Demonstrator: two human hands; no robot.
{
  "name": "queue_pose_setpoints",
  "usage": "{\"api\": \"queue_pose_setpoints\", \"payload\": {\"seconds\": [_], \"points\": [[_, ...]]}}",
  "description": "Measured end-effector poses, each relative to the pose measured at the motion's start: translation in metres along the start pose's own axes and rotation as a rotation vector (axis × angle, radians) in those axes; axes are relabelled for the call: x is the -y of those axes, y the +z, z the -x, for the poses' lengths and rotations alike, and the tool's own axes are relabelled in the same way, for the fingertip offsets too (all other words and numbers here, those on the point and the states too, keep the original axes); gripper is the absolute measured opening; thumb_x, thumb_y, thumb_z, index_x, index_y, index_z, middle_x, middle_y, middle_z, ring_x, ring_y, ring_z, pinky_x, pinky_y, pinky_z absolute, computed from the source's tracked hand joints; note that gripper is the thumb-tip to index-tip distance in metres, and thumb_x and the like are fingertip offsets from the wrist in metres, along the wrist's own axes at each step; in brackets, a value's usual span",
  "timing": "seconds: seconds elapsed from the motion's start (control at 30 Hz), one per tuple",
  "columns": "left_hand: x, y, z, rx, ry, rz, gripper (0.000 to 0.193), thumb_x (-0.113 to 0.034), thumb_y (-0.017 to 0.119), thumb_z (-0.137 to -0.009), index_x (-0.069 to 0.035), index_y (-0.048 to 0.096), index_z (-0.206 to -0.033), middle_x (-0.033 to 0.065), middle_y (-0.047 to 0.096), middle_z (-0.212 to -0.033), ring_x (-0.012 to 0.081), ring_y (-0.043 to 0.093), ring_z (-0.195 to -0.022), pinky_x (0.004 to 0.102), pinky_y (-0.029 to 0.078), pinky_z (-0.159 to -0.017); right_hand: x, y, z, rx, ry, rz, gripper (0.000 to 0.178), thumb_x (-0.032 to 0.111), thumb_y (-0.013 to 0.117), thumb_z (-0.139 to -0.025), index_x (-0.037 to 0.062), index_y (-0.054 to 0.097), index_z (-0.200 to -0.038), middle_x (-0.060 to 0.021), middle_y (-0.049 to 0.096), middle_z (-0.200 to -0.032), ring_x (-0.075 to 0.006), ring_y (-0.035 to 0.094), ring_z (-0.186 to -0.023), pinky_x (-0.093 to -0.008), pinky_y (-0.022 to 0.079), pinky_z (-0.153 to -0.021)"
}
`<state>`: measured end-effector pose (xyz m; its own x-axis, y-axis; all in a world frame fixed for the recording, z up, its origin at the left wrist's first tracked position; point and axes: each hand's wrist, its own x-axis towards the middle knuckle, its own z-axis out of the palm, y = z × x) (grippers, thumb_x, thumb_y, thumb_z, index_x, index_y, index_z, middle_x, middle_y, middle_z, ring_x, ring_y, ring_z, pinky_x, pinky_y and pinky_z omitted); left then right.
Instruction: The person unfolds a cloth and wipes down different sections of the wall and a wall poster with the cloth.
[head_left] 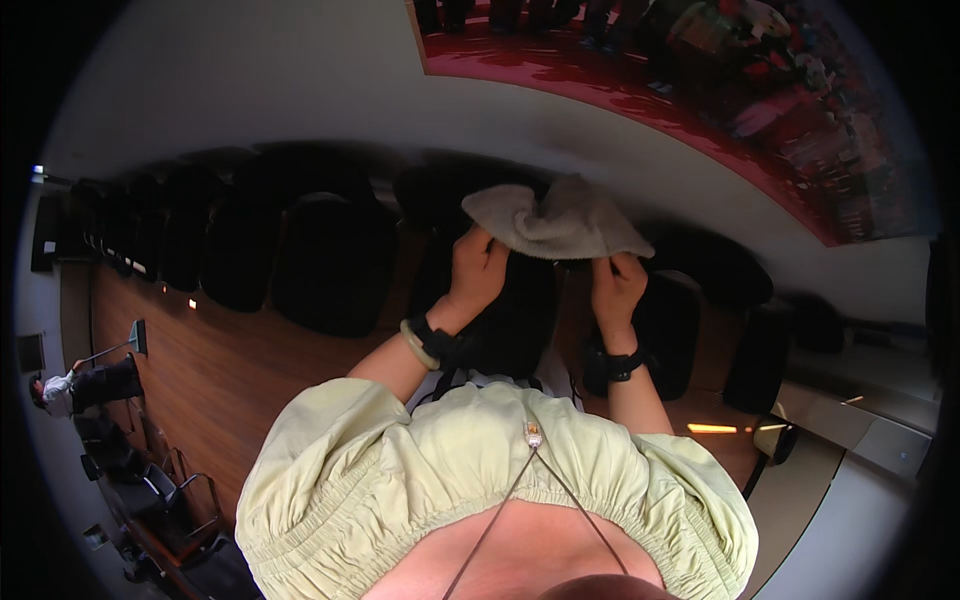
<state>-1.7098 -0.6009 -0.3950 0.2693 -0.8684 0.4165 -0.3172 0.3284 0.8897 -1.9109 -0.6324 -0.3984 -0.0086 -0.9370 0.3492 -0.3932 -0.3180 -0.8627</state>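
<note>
A grey cloth [565, 222] hangs spread between my two hands, bunched in its middle and raised in front of me over the dark chairs. My left hand [476, 272] is closed on its near left edge. At the near right edge, my right hand [617, 286] pinches the cloth between thumb and fingers. Both wrists carry black bands, and a pale bangle circles the left one. Beneath the cloth, a black chair [505, 310] stands directly before me; its backrest is partly hidden.
A row of black chairs [335, 260] runs along the pale wall [300, 90] to the left. Another dark chair [665, 325] stands at right. A large red picture [600, 75] hangs above. Far left, a person [90, 388] holds a long-handled mop [137, 337] on the wooden floor [230, 370].
</note>
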Motion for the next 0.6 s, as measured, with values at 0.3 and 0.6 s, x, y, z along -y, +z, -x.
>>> {"api": "queue_pose_setpoints", "payload": {"seconds": [0.3, 0.6], "points": [[-0.019, -0.006, 0.118, 0.088, -0.233, -0.078, 0.025, 0.006, 0.048, -0.083, 0.001, 0.062, -0.102, 0.0166, 0.066, -0.089, 0.0302, 0.065, -0.081, 0.0308, 0.050, -0.071, -0.017, -0.022, 0.102, 0.327, 0.069, -0.112, 0.010, 0.007, 0.066, -0.078, 0.0005, 0.068, -0.086, -0.0161, 0.063, -0.076, -0.0313, 0.061, -0.072, -0.0353, 0.047, -0.063], [-0.034, -0.026, 0.101, 0.203, 0.007, -0.111, 0.020, 0.007, 0.056, -0.080, 0.000, 0.064, -0.098, 0.0157, 0.065, -0.088, 0.0332, 0.064, -0.080, 0.0338, 0.049, -0.068, 0.012, -0.024, 0.114, 0.168, -0.013, -0.105, 0.012, 0.007, 0.067, -0.079, 0.0025, 0.069, -0.089, -0.0155, 0.065, -0.077, -0.0315, 0.062, -0.072, -0.0349, 0.048, -0.063]]}}
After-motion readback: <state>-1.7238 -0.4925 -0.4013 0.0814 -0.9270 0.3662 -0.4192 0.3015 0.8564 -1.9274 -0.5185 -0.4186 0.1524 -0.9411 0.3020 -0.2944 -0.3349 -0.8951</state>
